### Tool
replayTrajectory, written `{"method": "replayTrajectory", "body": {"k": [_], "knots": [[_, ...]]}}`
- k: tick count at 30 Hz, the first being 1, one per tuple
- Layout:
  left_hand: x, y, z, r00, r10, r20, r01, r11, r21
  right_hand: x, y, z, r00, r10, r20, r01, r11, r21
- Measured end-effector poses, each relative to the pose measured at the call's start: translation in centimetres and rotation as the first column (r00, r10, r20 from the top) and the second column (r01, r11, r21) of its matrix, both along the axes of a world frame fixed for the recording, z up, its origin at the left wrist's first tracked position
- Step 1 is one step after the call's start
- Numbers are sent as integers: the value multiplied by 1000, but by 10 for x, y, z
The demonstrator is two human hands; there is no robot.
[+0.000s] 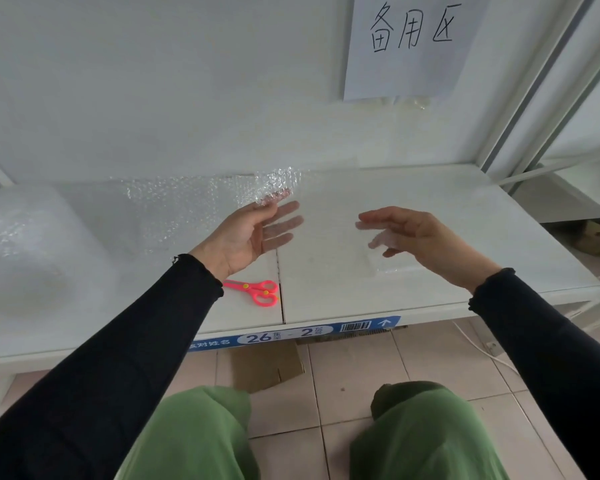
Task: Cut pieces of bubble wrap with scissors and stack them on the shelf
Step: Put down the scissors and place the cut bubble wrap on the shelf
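**Hovering over one sheet, one pair of scissors**

Two hands hang above the white shelf (430, 202): left hand (246, 233) palm-up with fingers spread, right hand (413, 237) loosely curled, neither gripping. One bubble wrap sheet (174, 202) runs from one roll (25, 244). One pink scissors (257, 291) lies closed beside the left sleeve (118, 358).

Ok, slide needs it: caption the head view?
Both open hands, left and right, handle clear bubble wrap over the shelf; pink scissors idle.

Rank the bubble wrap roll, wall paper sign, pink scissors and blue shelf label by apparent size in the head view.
1. Bubble wrap roll, cut off at the left edge.
2. Paper sign, nearly as large and farther away, so unsure.
3. Blue shelf label.
4. Pink scissors.
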State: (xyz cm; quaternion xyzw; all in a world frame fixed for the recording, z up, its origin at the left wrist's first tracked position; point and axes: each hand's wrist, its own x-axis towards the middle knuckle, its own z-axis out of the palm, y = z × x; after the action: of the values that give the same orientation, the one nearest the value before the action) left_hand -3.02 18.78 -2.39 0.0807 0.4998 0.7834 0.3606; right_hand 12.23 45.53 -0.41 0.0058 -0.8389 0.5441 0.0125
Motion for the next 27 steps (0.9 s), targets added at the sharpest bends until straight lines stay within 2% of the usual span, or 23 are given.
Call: {"method": "replayTrajectory", "body": {"k": [2, 5, 7, 11, 21, 22, 25, 27], "knots": [[1, -3, -2, 999, -27, -34, 26, 999, -27, -4, -4, -2, 990, -123, -66, 126, 992, 29], [6, -3, -4, 993, -90, -79, 85, 995, -60, -12, -9, -3, 936, -329, -130, 316, 942, -111], [12, -2, -4, 988, -117, -98, 111, 992, -64, -19, -10, -4, 901, -414, -130, 381, 898, -218], [23, 1, -4, 984, -145, -103, 144, 989, -22, -27, -15, -5, 901, -426, -83, 368, 851, -375], [35, 4, 2, 993, -121, -16, 122, 989, 88, -23, -20, -6, 847, -501, -176, 414, 831, -372], [38, 6, 2, 995, -83, -52, 85, 995, 48, -23, -20, -6, 842, -507, -184, 418, 829, -373], [44, 17, 0, 959, 22, -282, -63, 989, -136, -24, -18, -6, 830, -520, -201, 426, 825, -372], [44, 25, -2, 938, 86, -336, -145, 977, -153, -24, -15, -6, 822, -531, -204, 435, 818, -376]]}}
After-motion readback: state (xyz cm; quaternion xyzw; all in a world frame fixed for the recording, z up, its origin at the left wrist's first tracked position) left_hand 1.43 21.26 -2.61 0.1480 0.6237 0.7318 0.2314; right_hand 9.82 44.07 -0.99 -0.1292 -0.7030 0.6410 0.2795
